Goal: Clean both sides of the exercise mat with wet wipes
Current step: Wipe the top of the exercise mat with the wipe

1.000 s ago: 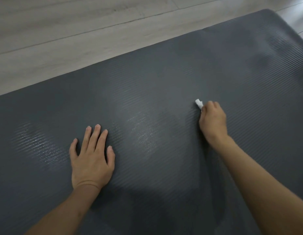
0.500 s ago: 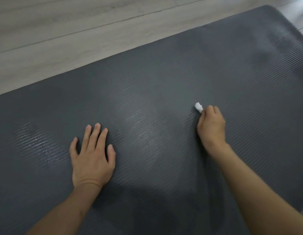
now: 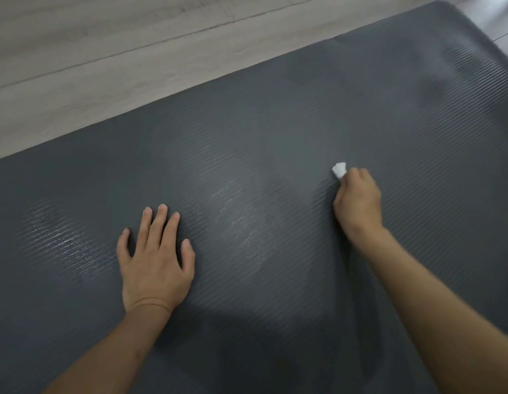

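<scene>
A dark grey ribbed exercise mat [image 3: 275, 132] lies flat on the floor and fills most of the view. My left hand [image 3: 154, 260] rests on it palm down, fingers straight and slightly spread. To the right, my right hand [image 3: 358, 203] grips a small bunched white wet wipe [image 3: 339, 169] and holds it against the mat; only the wipe's tip shows past my curled fingers. Shiny damp streaks mark the mat between my hands and at the far left.
Pale wood-look floor boards [image 3: 133, 46] run along the mat's far edge at the top. The mat's rounded far right corner [image 3: 446, 12] sits near the upper right of the view.
My right hand with the wipe has drawn slightly back toward me and to the left on the mat. My left hand has stayed in place.
</scene>
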Motion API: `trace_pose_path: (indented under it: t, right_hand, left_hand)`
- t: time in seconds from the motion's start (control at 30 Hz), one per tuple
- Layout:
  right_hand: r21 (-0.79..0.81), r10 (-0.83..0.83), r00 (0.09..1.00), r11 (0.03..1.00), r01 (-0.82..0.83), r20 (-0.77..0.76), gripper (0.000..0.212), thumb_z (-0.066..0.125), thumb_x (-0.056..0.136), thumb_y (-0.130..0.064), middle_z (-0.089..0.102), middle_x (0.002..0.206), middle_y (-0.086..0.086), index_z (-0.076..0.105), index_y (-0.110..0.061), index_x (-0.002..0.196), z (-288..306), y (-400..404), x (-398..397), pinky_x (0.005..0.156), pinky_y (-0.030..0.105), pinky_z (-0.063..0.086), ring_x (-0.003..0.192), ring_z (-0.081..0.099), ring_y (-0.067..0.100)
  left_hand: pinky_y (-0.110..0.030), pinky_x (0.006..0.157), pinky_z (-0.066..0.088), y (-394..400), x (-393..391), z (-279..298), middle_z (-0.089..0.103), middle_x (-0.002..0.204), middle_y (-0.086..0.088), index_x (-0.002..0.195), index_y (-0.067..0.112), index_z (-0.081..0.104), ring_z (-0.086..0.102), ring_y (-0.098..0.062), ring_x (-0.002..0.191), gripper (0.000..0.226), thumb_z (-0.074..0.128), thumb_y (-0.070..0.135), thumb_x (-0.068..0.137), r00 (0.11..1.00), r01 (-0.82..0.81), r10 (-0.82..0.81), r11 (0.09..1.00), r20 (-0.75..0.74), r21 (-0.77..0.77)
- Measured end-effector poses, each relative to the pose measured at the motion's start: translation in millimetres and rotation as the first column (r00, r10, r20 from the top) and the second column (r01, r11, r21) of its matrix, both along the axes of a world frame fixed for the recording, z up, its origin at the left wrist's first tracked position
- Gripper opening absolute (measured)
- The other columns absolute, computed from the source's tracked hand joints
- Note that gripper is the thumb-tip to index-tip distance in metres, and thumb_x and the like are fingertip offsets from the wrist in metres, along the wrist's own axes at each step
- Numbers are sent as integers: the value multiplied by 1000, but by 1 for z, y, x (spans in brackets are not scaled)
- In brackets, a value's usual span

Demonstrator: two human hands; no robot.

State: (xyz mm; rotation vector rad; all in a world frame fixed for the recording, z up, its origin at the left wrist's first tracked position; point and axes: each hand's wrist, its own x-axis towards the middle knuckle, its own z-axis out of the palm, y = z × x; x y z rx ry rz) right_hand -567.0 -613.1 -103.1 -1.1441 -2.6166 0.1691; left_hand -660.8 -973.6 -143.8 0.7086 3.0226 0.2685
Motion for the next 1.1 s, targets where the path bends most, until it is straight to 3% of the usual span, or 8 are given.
trace_pose_path:
  t: [0.1,0.23,0.37,0.47,0.7,0.83,0.93,1.1]
  right_hand:
    - [-130,252,967,959,-253,-23,9,59,84,0,55,85,12,56,-7,89,-8,-125,16,67,41,47,75,52,32]
    - [-174,703,711,700,-693,1,18,65,81,-3,51,84,4,51,-13,87,-7,-187,43,60,36,46,73,47,23]
    - [-24,242,968,970,-241,59,13,51,92,-7,50,82,15,47,-9,79,-3,-31,14,61,44,43,72,51,35]
    - [-13,-27,999,1000,26,-25,10,51,92,-6,55,86,21,50,-4,82,0,-9,4,67,46,42,77,54,41]
    - [-145,694,720,712,-687,-3,9,57,87,-7,52,84,8,51,-12,84,-9,-149,-4,61,39,45,76,49,27]
    - [-31,175,985,984,-174,6,12,55,91,-4,55,84,19,51,-5,80,-4,-17,-34,61,41,38,73,54,39]
    - [-38,-2,997,999,-1,-76,5,55,88,-3,59,86,21,56,-2,84,-2,-48,-47,63,43,41,75,57,41]
    - [-171,677,736,722,-670,-24,16,68,78,-3,55,84,8,56,-10,87,-11,-197,-27,56,37,48,74,53,28]
  left_hand:
    - [-58,124,16,0,0,0,31,168,-4,154,15,44,18,-21,158,62,29,43,101,1000,2,-2,1000,-1,-6]
    - [-58,124,16,0,0,1,30,168,-4,155,15,43,18,-22,159,62,29,43,101,1000,9,-9,1000,0,-13]
    - [-57,125,15,0,0,0,31,168,-4,154,15,44,18,-22,159,62,29,44,101,1000,1,-1,1000,-1,-9]
    - [-57,124,16,1,0,-1,31,168,-5,154,15,44,19,-22,158,62,29,44,101,1000,-5,5,1000,-3,-8]
    - [-56,125,17,1,-1,1,32,167,-3,153,17,46,19,-20,158,60,31,42,101,1000,-16,16,1000,8,9]
    - [-55,125,16,1,-1,1,32,167,-2,154,17,46,19,-19,158,60,32,42,101,1000,-14,14,1000,8,4]
    - [-55,126,16,1,-1,1,31,168,-1,154,17,46,19,-19,158,60,31,42,101,1000,-19,19,1000,8,-5]
    - [-56,125,18,1,0,1,32,167,-2,153,16,47,21,-20,158,60,32,40,100,1000,-15,15,1000,-5,1]
